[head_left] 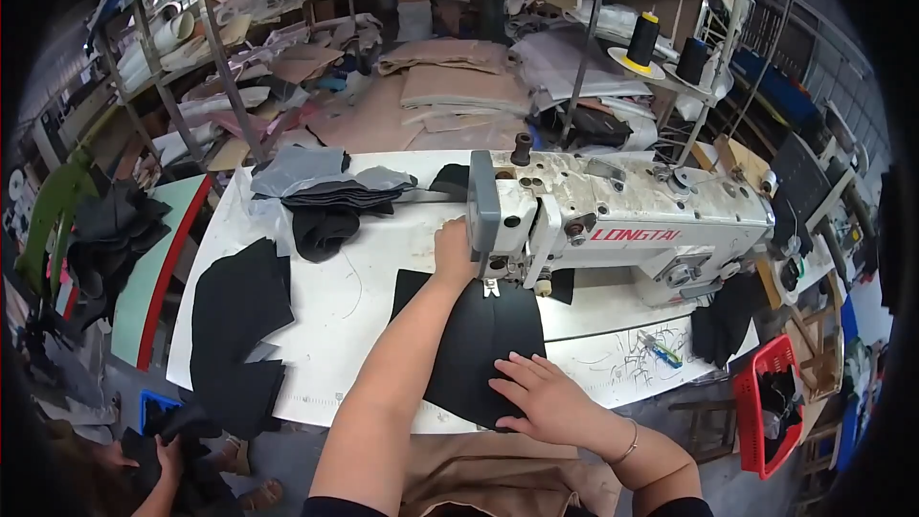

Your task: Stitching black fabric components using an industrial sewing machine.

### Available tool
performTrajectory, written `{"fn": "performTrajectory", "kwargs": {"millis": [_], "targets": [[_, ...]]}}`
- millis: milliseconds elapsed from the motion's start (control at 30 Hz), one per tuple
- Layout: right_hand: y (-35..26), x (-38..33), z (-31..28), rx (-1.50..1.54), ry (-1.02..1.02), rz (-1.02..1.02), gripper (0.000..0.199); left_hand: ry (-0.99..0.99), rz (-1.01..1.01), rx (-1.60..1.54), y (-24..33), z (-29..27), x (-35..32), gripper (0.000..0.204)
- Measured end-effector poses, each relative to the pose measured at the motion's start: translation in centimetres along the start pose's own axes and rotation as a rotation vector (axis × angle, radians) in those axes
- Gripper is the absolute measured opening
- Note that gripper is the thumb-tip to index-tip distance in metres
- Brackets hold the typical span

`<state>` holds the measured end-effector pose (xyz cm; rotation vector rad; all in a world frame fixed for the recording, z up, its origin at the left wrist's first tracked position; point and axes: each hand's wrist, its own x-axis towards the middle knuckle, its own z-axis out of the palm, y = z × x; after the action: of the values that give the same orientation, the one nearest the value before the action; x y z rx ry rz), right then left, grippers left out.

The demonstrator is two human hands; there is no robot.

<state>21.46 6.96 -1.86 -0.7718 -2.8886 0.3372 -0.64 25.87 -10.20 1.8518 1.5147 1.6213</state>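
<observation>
A black fabric piece (483, 345) lies on the white sewing table, its upper part under the presser foot (491, 288) of the sewing machine (613, 230). A seam line runs down its middle. My right hand (555, 404) rests flat on its lower right part, fingers spread. My left hand (454, 251) reaches up past the fabric to the left side of the machine head. Its fingertips are hidden behind the grey end cover, so what they touch does not show.
Black cut pieces (235, 325) lie on the table's left, below a stack of dark pieces (335, 196) with grey plastic. A thread snipper (661, 349) sits among thread scraps at right. A red basket (766, 407) stands beyond. Another person's hands (168, 460) hold dark fabric at lower left.
</observation>
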Motion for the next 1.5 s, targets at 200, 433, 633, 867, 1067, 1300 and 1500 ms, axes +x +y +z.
{"fn": "performTrajectory", "kwargs": {"millis": [200,433,633,867,1067,1300,1500], "targets": [[0.2,0.3,0.1,0.009,0.008,0.013,0.051,-0.038,0.086,0.046,-0.7,0.1,0.6,0.018],[0.4,0.8,0.2,0.041,0.052,0.005,0.050,-0.029,0.081,0.067,-2.1,0.0,0.7,0.022],[1.6,-1.6,-1.4,0.315,0.319,0.238,0.063,-0.307,-0.075,0.486,4.2,-5.7,-1.6,0.050],[2.2,-1.9,0.5,0.825,0.331,0.541,0.065,-0.448,0.139,0.109,16.1,-9.8,-17.7,0.047],[4.9,0.7,-1.3,1.496,0.106,0.657,0.060,-0.429,0.000,0.287,17.8,-7.0,-18.6,0.058],[2.4,-0.8,-0.5,1.275,0.190,0.196,0.077,-0.322,-0.119,0.032,16.6,-6.9,-17.5,0.051],[5.4,-3.6,-0.7,0.089,0.555,0.000,0.044,-0.320,-0.032,0.294,15.2,-7.9,-18.3,0.023]]}}
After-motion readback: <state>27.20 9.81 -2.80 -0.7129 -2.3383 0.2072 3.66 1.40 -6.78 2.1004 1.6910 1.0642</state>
